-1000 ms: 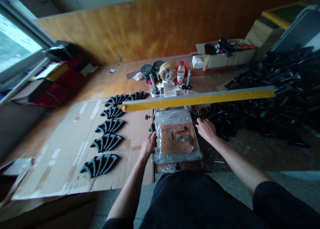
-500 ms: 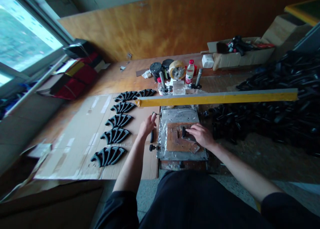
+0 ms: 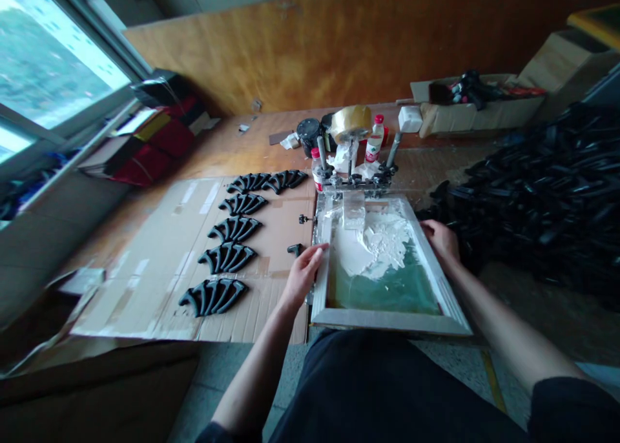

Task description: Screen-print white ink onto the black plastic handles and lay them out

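A screen-printing frame (image 3: 387, 319) with pale metal sides lies low over the work spot in front of me. Thick white paste (image 3: 387, 243) covers the upper part of its green mesh (image 3: 382, 294). My left hand (image 3: 305, 272) is closed at the frame's left side, thumb toward the rim. At the right side, my right hand (image 3: 440, 239) has curled fingers against the outer edge; its fingertips are partly hidden. A black curved handle (image 3: 294, 249) lies on the cardboard just beyond my left hand, partly covered by it. The base plate and brown pad are hidden under the frame.
Rows of black curved handles (image 3: 227, 259) lie on the cardboard sheet (image 3: 145, 268) to the left. A large heap of black parts (image 3: 542, 191) fills the right. Behind the frame stand a clamp (image 3: 358, 183), a tape roll (image 3: 351, 121), a bottle (image 3: 374, 139) and a black tub (image 3: 308, 133).
The frame has swung down from its raised, edge-on position and covers the plate. My right hand has left the black piece on the pad for the frame's right side; my left hand has moved nearer.
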Tool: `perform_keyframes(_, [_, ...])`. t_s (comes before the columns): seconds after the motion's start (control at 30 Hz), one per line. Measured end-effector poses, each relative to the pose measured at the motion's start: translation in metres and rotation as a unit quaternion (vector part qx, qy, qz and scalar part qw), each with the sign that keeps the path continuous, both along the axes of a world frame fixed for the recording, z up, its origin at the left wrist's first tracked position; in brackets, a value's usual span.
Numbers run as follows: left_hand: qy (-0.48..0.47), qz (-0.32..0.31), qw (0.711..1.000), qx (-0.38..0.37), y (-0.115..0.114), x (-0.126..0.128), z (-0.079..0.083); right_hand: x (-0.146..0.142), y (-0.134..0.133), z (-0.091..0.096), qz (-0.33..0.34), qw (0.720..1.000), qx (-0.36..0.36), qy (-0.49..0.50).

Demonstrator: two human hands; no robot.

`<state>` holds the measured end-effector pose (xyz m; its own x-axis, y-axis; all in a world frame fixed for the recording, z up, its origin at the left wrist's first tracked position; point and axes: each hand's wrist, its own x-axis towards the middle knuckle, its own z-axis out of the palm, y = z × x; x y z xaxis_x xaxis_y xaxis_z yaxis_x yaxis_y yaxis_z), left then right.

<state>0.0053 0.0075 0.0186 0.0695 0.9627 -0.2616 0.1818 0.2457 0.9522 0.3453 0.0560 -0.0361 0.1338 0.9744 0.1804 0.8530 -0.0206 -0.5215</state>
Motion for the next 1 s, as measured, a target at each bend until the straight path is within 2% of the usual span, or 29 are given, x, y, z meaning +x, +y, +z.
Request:
perform_keyframes(0.03, [0.013,-0.003,1.000,-0.011,-0.004,-0.001,-0.017,-0.001,0.008,0.007,-0.018,1.000,0.017,0.006])
perform_keyframes(0.1, [0.057,-0.004,0.998,-0.023,-0.006,-0.001,-0.046,-0.022,0.024,0.021,0.012,0.997,0.073,0.003])
perform_keyframes(0.17, [0.114,-0.002,0.993,-0.026,-0.004,0.001,-0.065,-0.060,0.038,0.035,0.099,0.988,0.119,-0.015])
perform_keyframes(0.23, [0.160,-0.007,0.987,-0.026,-0.001,0.002,-0.074,-0.097,0.046,0.043,0.179,0.978,0.092,-0.056])
perform_keyframes(0.3, [0.189,-0.012,0.982,-0.024,0.002,0.002,-0.077,-0.121,0.045,0.044,0.222,0.970,0.014,-0.094])
perform_keyframes(0.37, [0.199,-0.016,0.980,-0.021,0.003,0.000,-0.079,-0.126,0.031,0.037,0.258,0.960,-0.027,-0.109])
perform_keyframes(0.43, [0.196,-0.016,0.980,-0.019,0.002,-0.001,-0.082,-0.116,0.010,0.028,0.319,0.942,-0.008,-0.105])
perform_keyframes(0.5, [0.190,-0.013,0.982,-0.020,0.001,-0.001,-0.084,-0.099,-0.011,0.024,0.405,0.910,0.018,-0.093])
perform_keyframes(0.6, [0.183,-0.005,0.983,-0.027,0.000,0.000,-0.083,-0.080,-0.023,0.029,0.481,0.873,-0.008,-0.076])
perform_keyframes(0.63, [0.182,-0.002,0.983,-0.028,0.000,0.001,-0.082,-0.079,-0.021,0.032,0.480,0.874,-0.028,-0.071])
perform_keyframes(0.7, [0.183,0.003,0.983,-0.027,0.000,0.002,-0.079,-0.083,-0.014,0.034,0.444,0.893,-0.039,-0.056])
perform_keyframes(0.8, [0.181,0.007,0.983,-0.024,0.000,0.003,-0.075,-0.095,-0.010,0.026,0.389,0.920,0.034,-0.042])
perform_keyframes(0.9, [0.176,0.006,0.984,-0.020,-0.001,0.003,-0.073,-0.096,-0.023,0.011,0.418,0.903,0.083,-0.052])
perform_keyframes(1.0, [0.168,0.006,0.986,-0.025,0.000,0.003,-0.072,-0.089,-0.029,0.012,0.450,0.890,0.051,-0.052])
